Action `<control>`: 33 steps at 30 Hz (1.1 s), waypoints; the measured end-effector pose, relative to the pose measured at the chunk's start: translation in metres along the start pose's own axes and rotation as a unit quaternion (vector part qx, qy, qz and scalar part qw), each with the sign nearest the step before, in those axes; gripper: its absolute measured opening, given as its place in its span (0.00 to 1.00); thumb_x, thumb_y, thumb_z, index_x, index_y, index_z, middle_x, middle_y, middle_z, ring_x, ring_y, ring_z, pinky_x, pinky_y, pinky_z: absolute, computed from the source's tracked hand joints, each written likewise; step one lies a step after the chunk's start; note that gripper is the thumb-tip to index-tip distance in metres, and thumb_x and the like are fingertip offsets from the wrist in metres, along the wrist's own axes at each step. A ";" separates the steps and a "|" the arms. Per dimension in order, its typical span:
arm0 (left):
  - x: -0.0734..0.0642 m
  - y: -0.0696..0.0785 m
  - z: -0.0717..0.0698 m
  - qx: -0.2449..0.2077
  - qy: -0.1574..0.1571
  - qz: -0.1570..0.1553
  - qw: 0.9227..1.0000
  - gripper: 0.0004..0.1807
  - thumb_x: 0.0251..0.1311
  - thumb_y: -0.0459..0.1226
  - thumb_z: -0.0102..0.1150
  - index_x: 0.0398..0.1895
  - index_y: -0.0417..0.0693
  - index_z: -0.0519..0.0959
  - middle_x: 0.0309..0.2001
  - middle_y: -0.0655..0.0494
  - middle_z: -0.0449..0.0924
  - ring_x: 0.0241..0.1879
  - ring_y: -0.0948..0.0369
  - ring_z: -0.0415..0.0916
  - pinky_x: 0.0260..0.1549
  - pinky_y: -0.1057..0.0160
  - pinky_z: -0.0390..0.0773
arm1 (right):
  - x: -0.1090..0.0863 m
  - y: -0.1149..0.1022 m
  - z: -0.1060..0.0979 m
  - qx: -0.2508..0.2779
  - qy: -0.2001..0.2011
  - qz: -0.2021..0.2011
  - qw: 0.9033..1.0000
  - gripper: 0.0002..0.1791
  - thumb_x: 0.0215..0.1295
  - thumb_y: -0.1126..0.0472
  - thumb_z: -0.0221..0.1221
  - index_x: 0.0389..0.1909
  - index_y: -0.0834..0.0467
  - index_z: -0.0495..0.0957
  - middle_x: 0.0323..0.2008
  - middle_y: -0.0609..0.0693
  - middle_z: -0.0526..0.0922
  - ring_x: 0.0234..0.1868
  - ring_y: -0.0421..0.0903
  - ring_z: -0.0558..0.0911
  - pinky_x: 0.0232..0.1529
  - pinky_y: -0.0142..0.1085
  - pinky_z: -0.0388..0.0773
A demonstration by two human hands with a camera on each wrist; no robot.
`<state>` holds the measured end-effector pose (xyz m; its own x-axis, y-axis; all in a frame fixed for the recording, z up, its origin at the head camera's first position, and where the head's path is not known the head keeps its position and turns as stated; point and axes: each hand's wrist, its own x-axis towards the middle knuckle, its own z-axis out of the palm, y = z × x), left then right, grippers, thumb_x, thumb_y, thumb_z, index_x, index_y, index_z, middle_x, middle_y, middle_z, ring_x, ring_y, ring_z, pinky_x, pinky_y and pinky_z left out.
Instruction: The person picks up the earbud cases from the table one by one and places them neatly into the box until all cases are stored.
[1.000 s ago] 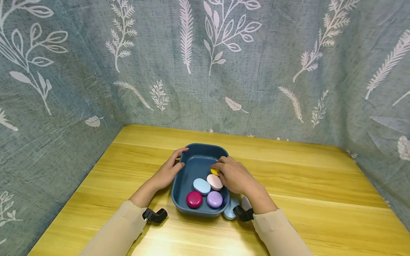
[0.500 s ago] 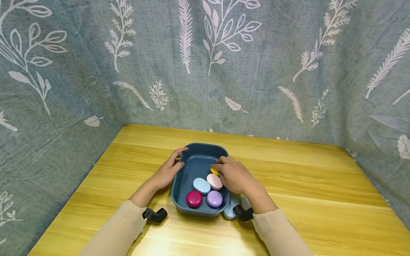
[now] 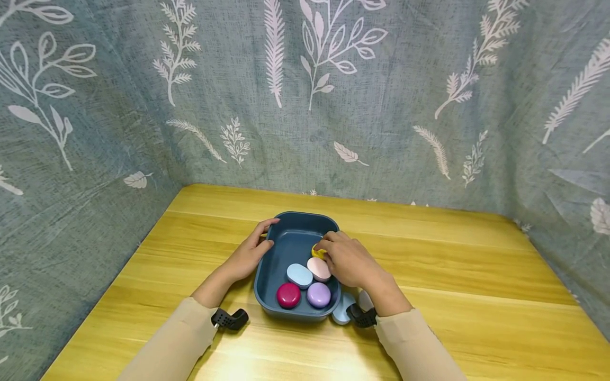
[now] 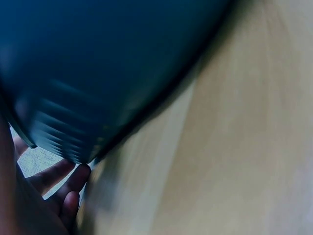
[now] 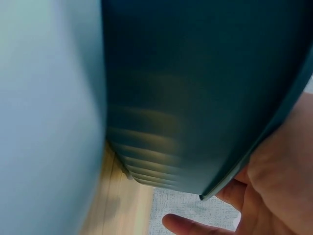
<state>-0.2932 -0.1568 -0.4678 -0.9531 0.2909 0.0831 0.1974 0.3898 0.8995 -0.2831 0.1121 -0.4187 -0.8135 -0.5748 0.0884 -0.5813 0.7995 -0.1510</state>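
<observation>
A dark blue tub (image 3: 283, 241) stands on the table, its ribbed outer wall (image 4: 63, 122) filling much of the left wrist view. My left hand (image 3: 247, 257) holds its left side, thumb and index finger over the rim, other fingers outside. Over the right rim reaches my right hand (image 3: 350, 259), its fingertips pinching a small yellow rounded piece (image 3: 316, 253), mostly hidden by them. Near the pinched piece lie smooth rounded pieces in the tub: pale pink (image 3: 318, 269), light blue oval (image 3: 299, 275), dark red (image 3: 288, 295) and lilac (image 3: 319, 295).
Outside the tub's near right corner, another light blue piece (image 3: 341, 311) and a whitish one (image 3: 365, 300) sit partly beneath my right wrist. The wooden table (image 3: 452, 254) meets a leaf-patterned cloth (image 3: 391, 132) at the back and sides.
My right fingertips have shifted slightly on the yellow piece, so its near-left edge shows a little more. My left hand and the other pieces stay in place; the view has tilted slightly.
</observation>
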 end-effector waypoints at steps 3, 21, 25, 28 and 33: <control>-0.007 0.016 -0.003 -0.003 -0.010 -0.001 1.000 0.27 0.74 0.40 0.40 0.74 0.65 0.54 0.73 0.45 0.54 0.71 0.46 0.55 0.66 0.41 0.59 | 0.000 0.000 0.000 0.003 0.000 -0.001 1.000 0.17 0.68 0.64 0.52 0.51 0.46 0.82 0.50 0.45 0.77 0.55 0.44 0.73 0.52 0.44 0.72; 0.004 -0.009 0.003 -0.018 0.001 0.003 1.000 0.27 0.74 0.42 0.41 0.72 0.76 0.54 0.71 0.51 0.56 0.71 0.50 0.54 0.65 0.41 0.60 | -0.002 0.001 -0.003 0.009 0.004 -0.021 1.000 0.16 0.68 0.60 0.55 0.54 0.46 0.81 0.51 0.45 0.77 0.54 0.45 0.73 0.52 0.45 0.72; 0.004 -0.010 0.003 -0.013 0.003 0.004 1.000 0.27 0.74 0.42 0.41 0.71 0.77 0.55 0.70 0.54 0.57 0.70 0.52 0.56 0.64 0.43 0.62 | -0.003 0.002 -0.004 0.010 0.005 -0.026 1.000 0.17 0.67 0.59 0.57 0.55 0.47 0.80 0.51 0.45 0.77 0.54 0.45 0.73 0.54 0.45 0.73; 0.004 -0.010 0.002 -0.009 0.000 0.001 1.000 0.27 0.74 0.43 0.41 0.72 0.76 0.54 0.70 0.55 0.57 0.69 0.52 0.57 0.64 0.43 0.62 | -0.003 0.003 -0.005 0.013 0.006 -0.029 0.999 0.18 0.66 0.59 0.59 0.57 0.48 0.79 0.51 0.45 0.76 0.54 0.44 0.74 0.56 0.44 0.72; 0.003 -0.009 0.002 -0.012 -0.008 -0.003 1.000 0.26 0.74 0.43 0.40 0.72 0.77 0.54 0.72 0.55 0.54 0.70 0.52 0.55 0.65 0.43 0.61 | -0.002 0.005 -0.006 0.017 0.010 -0.034 0.999 0.19 0.66 0.58 0.59 0.57 0.48 0.79 0.52 0.45 0.76 0.54 0.44 0.74 0.58 0.42 0.72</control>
<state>-0.2979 -0.1577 -0.4768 -0.9503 0.3030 0.0711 0.1861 0.3699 0.9102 -0.2847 0.1180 -0.4138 -0.7723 -0.6242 0.1184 -0.6349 0.7518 -0.1780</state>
